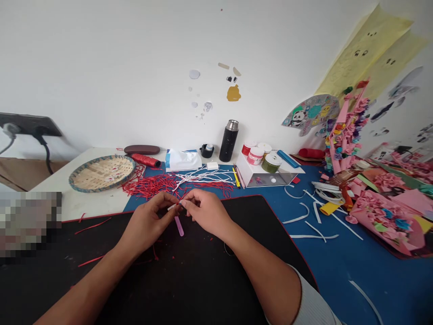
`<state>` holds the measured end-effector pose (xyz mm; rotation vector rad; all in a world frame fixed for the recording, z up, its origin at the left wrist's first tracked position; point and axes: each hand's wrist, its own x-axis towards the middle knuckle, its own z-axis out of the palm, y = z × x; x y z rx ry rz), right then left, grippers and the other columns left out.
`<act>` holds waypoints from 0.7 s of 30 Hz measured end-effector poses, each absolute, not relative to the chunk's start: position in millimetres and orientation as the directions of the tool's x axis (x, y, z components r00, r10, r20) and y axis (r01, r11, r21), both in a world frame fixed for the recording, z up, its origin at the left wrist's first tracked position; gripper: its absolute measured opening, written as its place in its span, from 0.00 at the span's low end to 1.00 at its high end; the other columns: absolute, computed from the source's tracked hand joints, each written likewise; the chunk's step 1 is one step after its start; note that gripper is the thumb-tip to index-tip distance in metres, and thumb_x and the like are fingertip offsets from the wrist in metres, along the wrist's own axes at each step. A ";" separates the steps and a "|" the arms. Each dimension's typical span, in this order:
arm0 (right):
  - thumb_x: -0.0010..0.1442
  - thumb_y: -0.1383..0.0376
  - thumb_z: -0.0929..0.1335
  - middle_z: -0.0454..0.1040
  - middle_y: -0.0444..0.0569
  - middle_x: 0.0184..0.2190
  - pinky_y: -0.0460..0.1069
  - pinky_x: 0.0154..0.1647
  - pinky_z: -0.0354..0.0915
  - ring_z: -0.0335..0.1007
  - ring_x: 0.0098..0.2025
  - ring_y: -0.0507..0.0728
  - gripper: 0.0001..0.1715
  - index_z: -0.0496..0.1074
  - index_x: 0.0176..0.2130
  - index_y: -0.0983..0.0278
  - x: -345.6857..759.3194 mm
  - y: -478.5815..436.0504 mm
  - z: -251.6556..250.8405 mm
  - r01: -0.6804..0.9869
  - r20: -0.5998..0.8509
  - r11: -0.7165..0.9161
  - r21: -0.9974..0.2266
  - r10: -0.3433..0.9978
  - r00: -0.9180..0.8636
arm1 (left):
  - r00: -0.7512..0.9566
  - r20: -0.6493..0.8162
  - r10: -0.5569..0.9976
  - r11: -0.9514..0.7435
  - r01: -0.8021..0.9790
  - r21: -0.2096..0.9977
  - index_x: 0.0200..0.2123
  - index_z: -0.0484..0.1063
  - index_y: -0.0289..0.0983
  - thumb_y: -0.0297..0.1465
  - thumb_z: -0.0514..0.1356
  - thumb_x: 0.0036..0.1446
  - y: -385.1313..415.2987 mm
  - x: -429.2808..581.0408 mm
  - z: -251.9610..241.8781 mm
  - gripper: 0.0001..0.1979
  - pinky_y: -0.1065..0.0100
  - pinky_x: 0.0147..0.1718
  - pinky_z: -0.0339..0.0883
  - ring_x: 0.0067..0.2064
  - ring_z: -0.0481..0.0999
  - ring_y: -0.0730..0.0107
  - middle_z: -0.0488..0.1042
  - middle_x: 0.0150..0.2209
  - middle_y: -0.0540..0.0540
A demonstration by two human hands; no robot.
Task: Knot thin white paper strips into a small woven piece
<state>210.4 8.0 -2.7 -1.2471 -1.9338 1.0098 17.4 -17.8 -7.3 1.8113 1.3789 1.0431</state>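
Over the black mat (152, 289), my two hands meet at the fingertips. Thumb and index finger of my left hand (147, 221) pinch a short white strip (172, 207). My right hand (206, 214) is closed in a pinch just beside it, touching or nearly touching the left fingertips. A speck of red shows between the hands, but what the right fingers hold is too small to make out. Just below the fingers a purple stick (179, 226) lies on the mat. Scraps of red cord (91, 261) lie left of my left arm.
Behind the mat are a pile of red cords (152, 184), white cords (191, 178), a woven basket (101, 174) and a black thermos (229, 142). White strips (314, 236) and a pink paper-flower tray (389, 221) lie right. Jars (271, 162) stand on a box.
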 end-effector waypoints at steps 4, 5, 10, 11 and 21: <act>0.70 0.60 0.68 0.79 0.41 0.29 0.45 0.30 0.61 0.72 0.28 0.51 0.08 0.74 0.39 0.61 210.5 8.6 -4.8 0.445 0.089 0.259 -0.857 0.926 -0.368 | 0.143 0.237 0.961 -0.277 0.496 0.823 0.39 0.76 0.44 0.43 0.64 0.62 -18.1 17.1 -7.1 0.09 0.66 0.35 0.70 0.36 0.83 0.57 0.85 0.36 0.48; 0.70 0.60 0.68 0.79 0.41 0.29 0.45 0.30 0.62 0.72 0.28 0.51 0.08 0.74 0.39 0.61 210.4 8.5 -4.8 0.448 0.087 0.259 -0.856 0.926 -0.368 | 0.143 0.237 0.961 -0.277 0.500 0.820 0.39 0.76 0.44 0.43 0.64 0.62 -18.1 17.3 -7.1 0.09 0.66 0.35 0.70 0.36 0.83 0.57 0.85 0.36 0.48; 0.69 0.61 0.68 0.80 0.44 0.33 0.46 0.31 0.62 0.73 0.30 0.51 0.07 0.74 0.40 0.61 209.2 7.4 -3.0 0.502 0.082 0.262 -0.824 0.933 -0.352 | 0.146 0.240 0.960 -0.281 0.498 0.821 0.37 0.76 0.45 0.42 0.65 0.61 -18.5 18.7 -5.6 0.09 0.66 0.35 0.70 0.35 0.83 0.57 0.85 0.35 0.48; 0.69 0.61 0.68 0.80 0.44 0.33 0.46 0.31 0.62 0.74 0.31 0.52 0.07 0.75 0.40 0.61 208.9 7.2 -2.6 0.513 0.083 0.264 -0.817 0.933 -0.349 | 0.146 0.237 0.960 -0.279 0.494 0.824 0.37 0.76 0.45 0.42 0.65 0.61 -18.7 19.0 -5.2 0.08 0.65 0.35 0.70 0.36 0.83 0.56 0.85 0.35 0.48; 0.64 0.63 0.69 0.77 0.42 0.30 0.46 0.30 0.58 0.69 0.30 0.52 0.04 0.73 0.36 0.61 207.3 4.9 -0.4 0.569 0.142 0.321 -0.757 0.931 -0.337 | 0.119 0.220 0.968 -0.250 0.476 0.843 0.35 0.79 0.45 0.43 0.66 0.57 -20.1 21.4 -2.5 0.09 0.66 0.32 0.71 0.36 0.84 0.55 0.86 0.34 0.48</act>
